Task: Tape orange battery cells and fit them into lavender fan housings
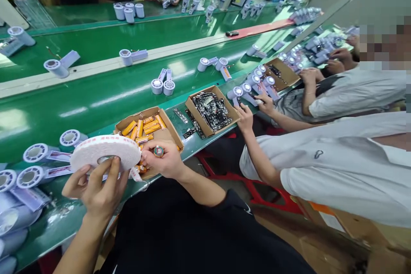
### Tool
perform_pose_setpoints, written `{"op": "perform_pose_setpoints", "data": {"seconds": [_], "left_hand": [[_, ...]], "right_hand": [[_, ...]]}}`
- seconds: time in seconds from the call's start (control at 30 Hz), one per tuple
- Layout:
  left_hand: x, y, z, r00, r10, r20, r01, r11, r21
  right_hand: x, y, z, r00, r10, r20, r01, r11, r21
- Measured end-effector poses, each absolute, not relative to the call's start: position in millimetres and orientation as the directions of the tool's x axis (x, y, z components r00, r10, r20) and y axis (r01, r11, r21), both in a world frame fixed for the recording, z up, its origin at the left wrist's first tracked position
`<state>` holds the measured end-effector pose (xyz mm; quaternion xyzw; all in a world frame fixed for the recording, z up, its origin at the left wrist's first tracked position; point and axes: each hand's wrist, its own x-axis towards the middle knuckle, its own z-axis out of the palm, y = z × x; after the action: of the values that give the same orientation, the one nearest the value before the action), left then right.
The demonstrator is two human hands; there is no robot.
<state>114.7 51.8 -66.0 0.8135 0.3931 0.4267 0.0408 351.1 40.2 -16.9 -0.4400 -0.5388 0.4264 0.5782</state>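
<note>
My left hand (101,186) grips a big roll of white foam tape (104,150), its fingers reaching into the core. Red print runs along the roll's outer edge. My right hand (167,160) is closed around an orange battery cell (158,151), whose round end faces me. The right fingertips also touch the roll's right edge, where a short strip of tape (136,174) hangs down. Just behind both hands stands a cardboard box (171,130) of orange battery cells (150,126), partly covered by the roll and the right hand.
Several lilac fan housings (35,153) crowd the bench at left. Right of the cells, a cardboard box (189,105) holds black circuit boards (212,109). Beyond runs a green conveyor belt (128,90) carrying more housings. At right, a co-worker's hands (246,119) handle a housing.
</note>
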Motion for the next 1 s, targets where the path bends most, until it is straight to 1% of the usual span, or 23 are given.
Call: {"op": "perform_pose_setpoints", "data": {"seconds": [0.1,0.17,0.2,0.27,0.33,0.4,0.43,0.47,0.53,0.57,0.63,0.73,0.9,1.0], "left_hand": [[141.9,54.0,-49.3,0.343,0.536,0.771,0.703,-0.691,0.167],[155.2,55.3,-34.5,0.401,0.542,0.738,0.675,-0.72,0.162],[159.3,56.0,-26.0,0.452,0.549,0.703,0.646,-0.745,0.166],[164.9,57.8,-7.3,0.539,0.5,0.678,0.572,-0.808,0.141],[172.7,61.2,11.6,0.553,0.435,0.711,0.53,-0.842,0.103],[187.3,68.6,25.7,0.545,0.436,0.716,0.523,-0.844,0.117],[196.6,74.3,29.6,0.567,0.457,0.686,0.506,-0.85,0.147],[206.3,81.0,31.1,0.619,0.471,0.629,0.466,-0.865,0.189],[223.5,94.7,29.2,0.722,0.448,0.527,0.357,-0.894,0.27],[230.0,100.2,27.2,0.757,0.425,0.497,0.317,-0.903,0.29],[238.4,106.7,24.3,0.789,0.387,0.477,0.275,-0.917,0.289],[243.3,105.9,26.6,0.805,0.354,0.476,0.25,-0.93,0.27],[248.8,97.5,40.4,0.806,0.336,0.488,0.2,-0.93,0.308],[251.9,96.0,46.1,0.795,0.338,0.504,0.199,-0.93,0.31]], "right_hand": [[359.9,44.7,-19.1,0.065,0.97,0.234,-0.121,0.24,-0.963],[373.3,48.2,-17.1,0.074,0.961,0.265,-0.118,0.272,-0.955],[382.4,49.3,-14.3,0.08,0.953,0.294,-0.079,0.3,-0.951],[402.9,48.8,-5.9,0.061,0.924,0.377,0.053,0.374,-0.926],[422.5,44.9,3.7,0.013,0.877,0.48,0.181,0.47,-0.864],[437.3,40.3,10.8,-0.064,0.82,0.569,0.266,0.563,-0.782],[442.4,38.4,12.7,-0.101,0.796,0.597,0.295,0.597,-0.746],[446.3,36.8,13.5,-0.133,0.781,0.61,0.317,0.617,-0.72],[450.9,34.3,12.6,-0.171,0.773,0.611,0.342,0.628,-0.699],[452.4,33.2,11.3,-0.176,0.776,0.605,0.347,0.624,-0.7],[455.0,31.4,8.4,-0.183,0.788,0.588,0.352,0.611,-0.71],[459.7,28.6,5.6,-0.203,0.808,0.553,0.357,0.587,-0.726],[464.2,23.1,8.2,-0.197,0.829,0.523,0.36,0.557,-0.748],[463.5,19.3,10.8,-0.177,0.836,0.519,0.378,0.544,-0.749]]}}
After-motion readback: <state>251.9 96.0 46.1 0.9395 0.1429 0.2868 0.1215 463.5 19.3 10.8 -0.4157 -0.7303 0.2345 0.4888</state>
